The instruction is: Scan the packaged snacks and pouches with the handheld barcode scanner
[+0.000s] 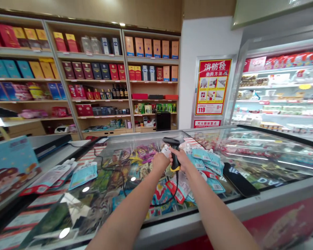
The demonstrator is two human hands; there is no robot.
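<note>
My right hand (181, 158) is closed around the handle of a black barcode scanner (175, 161) with a yellow band at its base. A black cable hangs from it and loops over the glass. Just to its left, my left hand (159, 162) grips a white printed packet (166, 150), which is mostly hidden by the fingers. Both hands are close together above the freezer's glass top. Light-blue and white spouted pouches (207, 157) lie in a pile right of the scanner. A red and white pouch (177, 190) rests below the hands.
More pouches (83, 174) lie on the glass at left, near a blue cartoon-printed box (13, 166). A black flat item (240, 180) lies at right on the freezer (187, 222). Shelves of boxed goods (99, 71) and a lit display fridge (279, 93) stand behind.
</note>
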